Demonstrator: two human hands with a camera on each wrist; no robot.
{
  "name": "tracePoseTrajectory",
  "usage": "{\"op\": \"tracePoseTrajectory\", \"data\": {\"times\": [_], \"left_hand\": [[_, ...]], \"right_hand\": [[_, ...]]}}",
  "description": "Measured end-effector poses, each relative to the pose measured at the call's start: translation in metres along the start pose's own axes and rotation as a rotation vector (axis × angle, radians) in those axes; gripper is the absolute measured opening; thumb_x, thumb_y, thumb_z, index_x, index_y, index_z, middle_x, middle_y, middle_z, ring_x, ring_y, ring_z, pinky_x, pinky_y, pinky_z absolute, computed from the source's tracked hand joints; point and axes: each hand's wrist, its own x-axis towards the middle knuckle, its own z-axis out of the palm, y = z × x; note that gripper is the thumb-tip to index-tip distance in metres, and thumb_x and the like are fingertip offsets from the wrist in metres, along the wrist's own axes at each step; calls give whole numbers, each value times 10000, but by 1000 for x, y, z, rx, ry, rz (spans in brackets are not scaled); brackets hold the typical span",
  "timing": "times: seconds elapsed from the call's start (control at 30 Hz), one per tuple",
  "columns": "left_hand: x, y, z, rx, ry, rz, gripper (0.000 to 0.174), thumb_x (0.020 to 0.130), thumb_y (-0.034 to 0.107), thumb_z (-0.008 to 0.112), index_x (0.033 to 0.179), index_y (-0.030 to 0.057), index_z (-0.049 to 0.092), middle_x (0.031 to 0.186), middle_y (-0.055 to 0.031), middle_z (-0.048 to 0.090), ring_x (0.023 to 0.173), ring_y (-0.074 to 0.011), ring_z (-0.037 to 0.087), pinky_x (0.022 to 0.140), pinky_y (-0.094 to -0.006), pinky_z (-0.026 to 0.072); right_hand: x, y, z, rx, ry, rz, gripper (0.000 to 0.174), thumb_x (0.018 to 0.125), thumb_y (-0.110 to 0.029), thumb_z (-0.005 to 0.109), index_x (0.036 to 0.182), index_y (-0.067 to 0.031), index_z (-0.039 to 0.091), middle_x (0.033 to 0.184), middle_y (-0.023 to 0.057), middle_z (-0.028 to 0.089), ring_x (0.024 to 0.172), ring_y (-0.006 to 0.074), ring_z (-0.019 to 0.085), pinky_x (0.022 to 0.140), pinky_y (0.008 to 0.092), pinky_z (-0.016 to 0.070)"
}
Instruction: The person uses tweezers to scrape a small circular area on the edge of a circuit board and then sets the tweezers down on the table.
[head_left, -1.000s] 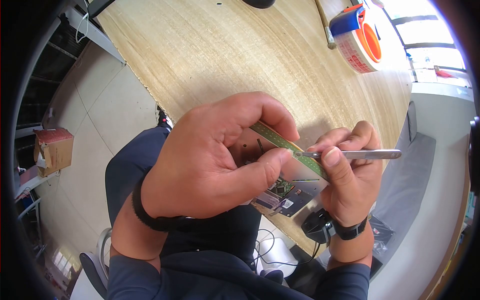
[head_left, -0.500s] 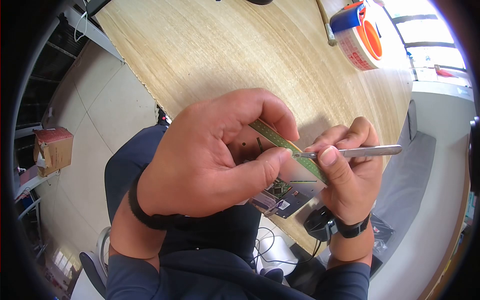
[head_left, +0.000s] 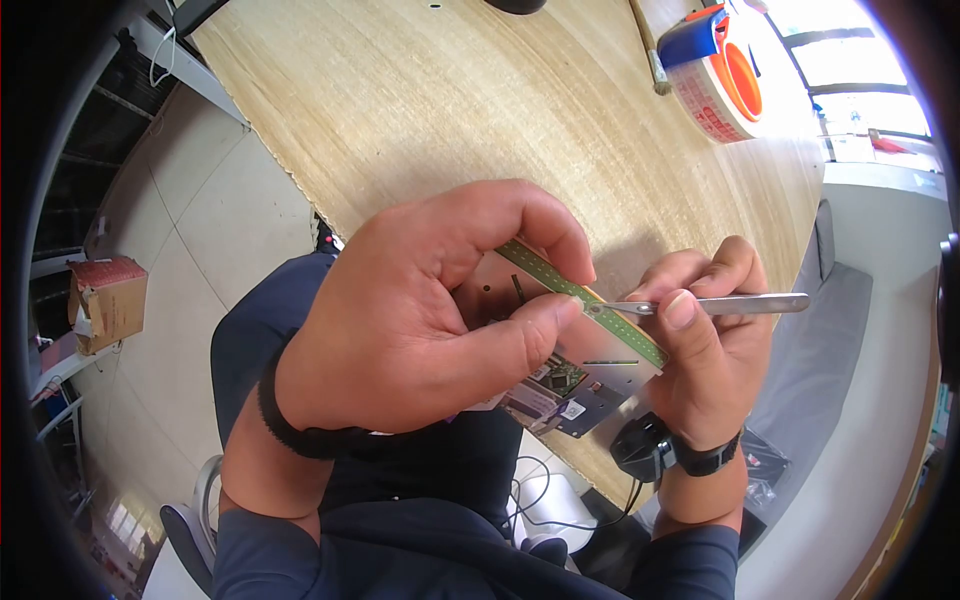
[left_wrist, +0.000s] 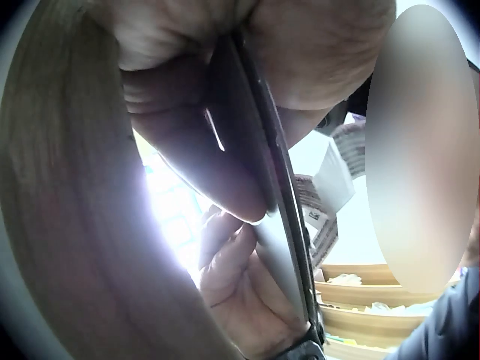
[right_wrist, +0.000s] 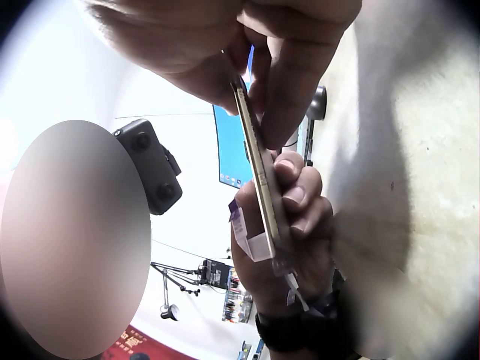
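My left hand (head_left: 430, 310) grips a thin flat panel (head_left: 605, 350) between curled fingers and thumb, tilted above the table's near edge. Along the panel's upper edge runs a green circuit strip (head_left: 637, 339); a small board with chips (head_left: 560, 378) shows lower on its face. A clear film piece with purple marks (right_wrist: 251, 238) hangs off the panel in the right wrist view. My right hand (head_left: 715, 350) pinches slim metal tweezers (head_left: 750, 304) between thumb and fingers. Their tip points left onto the green strip, right beside my left thumb tip.
On the wooden table (head_left: 420, 100) stand a white roll with red print (head_left: 708, 108), holding orange and blue items, and a brush (head_left: 652, 55). A cardboard box (head_left: 110, 310) sits at the far left. Cables (head_left: 545, 495) hang below the table edge.
My right hand and the tweezers have shifted slightly to the right, showing more of the green strip's lower end. My left hand keeps its hold on the panel, nearly still.
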Motion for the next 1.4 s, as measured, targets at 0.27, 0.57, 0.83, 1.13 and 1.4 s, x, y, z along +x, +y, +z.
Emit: {"op": "tracePoseTrajectory", "data": {"times": [0.27, 0.57, 0.83, 1.13, 1.4], "left_hand": [[0, 2, 6, -26, 26, 25, 232, 827, -55, 593, 1048, -32, 525, 922, -39, 552, 738, -39, 576, 603, -160, 456], [1, -1, 4, 41, 20, 64, 179, 829, -49, 597, 1007, -34, 584, 874, -42, 615, 692, -31, 574, 577, -157, 444], [0, 2, 7, -5, 44, 20, 182, 831, -31, 597, 1011, -43, 576, 848, -42, 622, 698, -31, 590, 574, -149, 437], [1, 2, 10, 4, 57, 8, 192, 813, -23, 616, 999, -43, 575, 821, -32, 616, 658, -16, 570, 545, -142, 418], [2, 3, 13, 15, 86, -8, 189, 796, -43, 623, 979, -40, 575, 808, -27, 609, 652, -19, 573, 536, -144, 422]], "right_hand": [[0, -1, -3, -17, -29, -4, 262, 839, 51, 626, 871, -54, 389, 834, 178, 642, 809, 218, 665, 685, 279, 547], [1, -2, -1, -50, -16, -10, 273, 831, 45, 641, 851, -58, 389, 805, 169, 642, 790, 200, 662, 678, 269, 536], [1, -2, -2, -102, -32, -33, 284, 815, 51, 652, 823, -57, 389, 784, 166, 643, 758, 192, 657, 676, 271, 525], [-1, -4, 1, -95, -20, -26, 300, 791, 63, 678, 820, -55, 403, 782, 170, 641, 756, 189, 658, 681, 279, 525], [0, -4, -1, -98, -37, -37, 295, 792, 62, 676, 822, -54, 407, 786, 171, 642, 754, 186, 653, 679, 276, 523]]}}
